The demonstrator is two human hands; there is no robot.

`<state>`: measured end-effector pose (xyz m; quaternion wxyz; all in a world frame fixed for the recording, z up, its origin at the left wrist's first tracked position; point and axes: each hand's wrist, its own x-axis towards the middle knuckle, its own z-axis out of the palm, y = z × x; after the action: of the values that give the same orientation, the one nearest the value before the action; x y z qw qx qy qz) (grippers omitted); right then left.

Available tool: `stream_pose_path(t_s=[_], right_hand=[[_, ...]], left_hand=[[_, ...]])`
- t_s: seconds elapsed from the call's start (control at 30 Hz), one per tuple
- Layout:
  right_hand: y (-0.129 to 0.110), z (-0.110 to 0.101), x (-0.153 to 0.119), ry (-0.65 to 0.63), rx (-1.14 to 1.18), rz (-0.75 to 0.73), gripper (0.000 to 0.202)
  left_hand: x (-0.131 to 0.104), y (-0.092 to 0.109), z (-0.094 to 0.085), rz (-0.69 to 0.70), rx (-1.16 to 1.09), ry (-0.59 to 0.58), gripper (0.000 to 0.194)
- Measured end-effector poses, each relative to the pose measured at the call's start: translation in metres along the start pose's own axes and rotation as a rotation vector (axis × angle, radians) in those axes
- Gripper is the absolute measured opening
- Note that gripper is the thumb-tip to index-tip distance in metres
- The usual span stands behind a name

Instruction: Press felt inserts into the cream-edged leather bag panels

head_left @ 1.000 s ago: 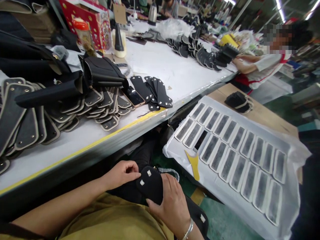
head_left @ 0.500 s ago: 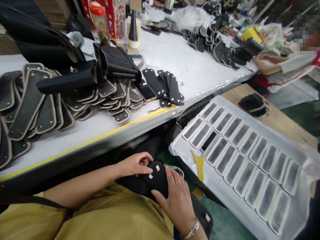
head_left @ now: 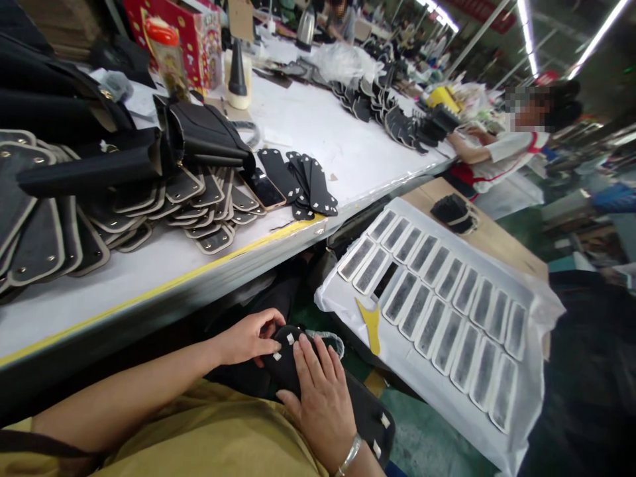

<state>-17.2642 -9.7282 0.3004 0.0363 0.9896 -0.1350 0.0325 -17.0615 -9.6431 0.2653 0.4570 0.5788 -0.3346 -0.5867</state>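
— Since the earlier frame, the right hand [head_left: 320, 391] is sliding forward, its fingers now lying flat over the black leather piece [head_left: 287, 361] where before they were gripping its lower edge; the view is also tilting a little.

— And the left hand [head_left: 248, 338]?

— It is pinching the piece's upper end, thumb and fingertips closed on it near the small pale tabs [head_left: 289, 339]. Both hands are holding the piece low in the frame, in the person's lap, below the desk [head_left: 149, 285] edge.

— How is it looking to handle?

— I am judging it as light and flexible, stiff enough to hold its shape; the edges seem the safest hold, clear of the tabs, which could peel.

— What is lying further out?

— At the right, a white sheet [head_left: 497, 424] is carrying rows of grey strips [head_left: 437, 311] and a yellow scraper [head_left: 370, 321]. On the desk, stacks of edged black pieces [head_left: 149, 212] are fanning out beside a phone [head_left: 265, 190]. At the far upper right, another person [head_left: 501, 149] is working at the desk.
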Motion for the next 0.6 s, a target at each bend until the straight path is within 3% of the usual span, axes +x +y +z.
stream_pose_path(t_s=[0.2,0.43,0.5,0.6], right_hand=[[0.023,-0.013,-0.037,0.041,-0.070,-0.045,0.063],[0.047,-0.030,-0.099,0.043,-0.105,0.017,0.062],[0.044,-0.029,-0.109,0.052,-0.122,0.062,0.056],[0.026,-0.016,-0.111,0.086,-0.117,0.136,0.051]], left_hand=[[-0.001,0.002,0.006,-0.035,0.008,0.001,0.038],[-0.003,0.005,0.008,-0.097,0.091,0.023,0.042],[-0.007,0.005,0.008,-0.009,0.282,0.097,0.040],[-0.020,0.006,0.016,0.375,0.743,0.296,0.031]])
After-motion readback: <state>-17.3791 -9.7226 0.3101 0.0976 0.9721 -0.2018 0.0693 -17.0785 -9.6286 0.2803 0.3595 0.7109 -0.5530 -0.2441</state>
